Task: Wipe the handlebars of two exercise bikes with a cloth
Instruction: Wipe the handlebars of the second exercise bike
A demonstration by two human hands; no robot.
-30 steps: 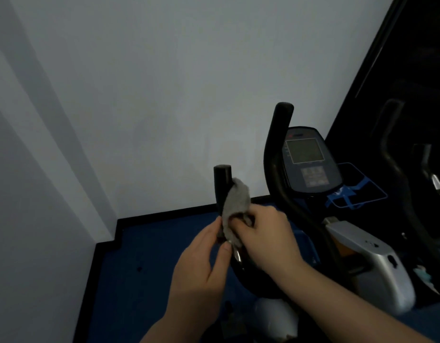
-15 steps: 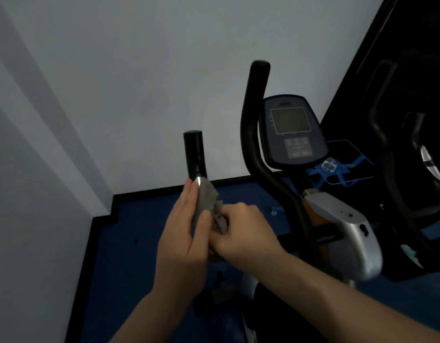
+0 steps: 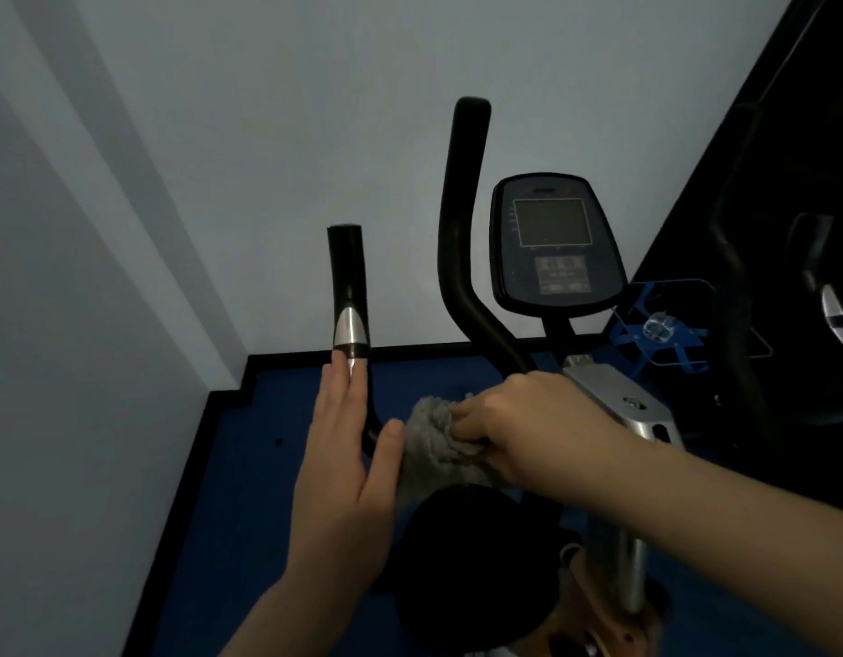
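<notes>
Grey cloth, bunched in my right hand low on the near handlebar, could snag or slip off there; my left hand lies flat beside it, holding nothing.

Crumpled grey cloth wraps low on the upright black handlebar.

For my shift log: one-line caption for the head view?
Right hand rubs grey cloth low on the handlebar; left hand steadies it.
</notes>
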